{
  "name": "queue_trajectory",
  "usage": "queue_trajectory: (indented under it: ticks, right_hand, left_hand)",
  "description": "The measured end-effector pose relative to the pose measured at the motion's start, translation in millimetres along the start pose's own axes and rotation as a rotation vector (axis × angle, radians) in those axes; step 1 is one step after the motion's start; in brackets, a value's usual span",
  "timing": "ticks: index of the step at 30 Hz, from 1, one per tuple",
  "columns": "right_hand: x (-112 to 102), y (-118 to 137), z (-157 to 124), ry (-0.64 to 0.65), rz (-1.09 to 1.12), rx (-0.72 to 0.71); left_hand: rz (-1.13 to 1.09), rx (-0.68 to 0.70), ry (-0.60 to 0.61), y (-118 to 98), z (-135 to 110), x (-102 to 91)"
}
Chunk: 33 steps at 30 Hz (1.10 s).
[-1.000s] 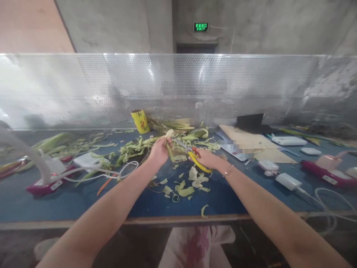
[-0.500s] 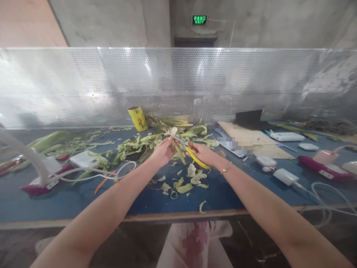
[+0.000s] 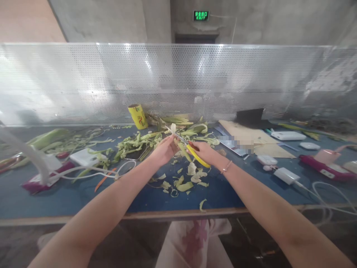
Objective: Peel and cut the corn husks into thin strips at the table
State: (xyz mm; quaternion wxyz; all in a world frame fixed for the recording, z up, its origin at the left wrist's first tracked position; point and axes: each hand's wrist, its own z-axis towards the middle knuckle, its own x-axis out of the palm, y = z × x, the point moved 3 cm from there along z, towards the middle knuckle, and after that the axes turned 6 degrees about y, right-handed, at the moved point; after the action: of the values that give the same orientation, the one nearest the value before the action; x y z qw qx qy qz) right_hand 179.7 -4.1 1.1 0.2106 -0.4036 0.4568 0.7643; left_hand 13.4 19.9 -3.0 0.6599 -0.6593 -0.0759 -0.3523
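My right hand (image 3: 203,152) is closed round the yellow-and-red handles of a pair of scissors (image 3: 200,158). The metal blades point up and left, reaching past the fingers of my left hand (image 3: 166,149). That hand pinches a pale green piece of corn husk (image 3: 184,152), whose lower end hangs between the two hands. A whitish tip stands up at the blades. Husk scraps (image 3: 185,186) lie scattered on the blue table below. Behind my left wrist is a heap of twisted green husk strips (image 3: 132,147). Whether the blades touch the husk I cannot tell.
A yellow cardboard tube (image 3: 138,117) leans near the perforated metal screen (image 3: 111,85). On the right are brown paper sheets (image 3: 245,132), a white charger (image 3: 286,175) with its cable and a purple power strip (image 3: 326,167). Another purple power strip (image 3: 36,184) lies left, beside a white box (image 3: 87,158).
The camera view has shifted slightly, so the background sits a little higher. Both hands keep their grip, and the scissors stay at almost the same place by the husk.
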Motion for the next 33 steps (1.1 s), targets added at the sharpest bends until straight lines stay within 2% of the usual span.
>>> queue_trajectory:
  ticks: [8, 14, 23, 28, 33]
  right_hand:
    - [-3, 4, 0, 0.049, -0.179, 0.104]
    - [3, 4, 7, 0.034, -0.372, 0.077]
    - [-7, -21, 8, -0.108, -0.25, 0.14]
    - [-19, -27, 4, -0.137, -0.364, 0.206]
    - [-30, -29, 0, -0.157, -0.361, 0.228]
  left_hand:
    - [-0.019, 0.007, 0.015, -2, 1, 1.5]
    - [0.002, -0.021, 0.016, -2, 2, 0.4]
    - [0.056, -0.011, -0.07, -3, 1, 0.2]
    - [0.222, 0.078, -0.036, -7, 3, -2.9]
    - [0.229, 0.062, -0.108, -10, 8, -13.5]
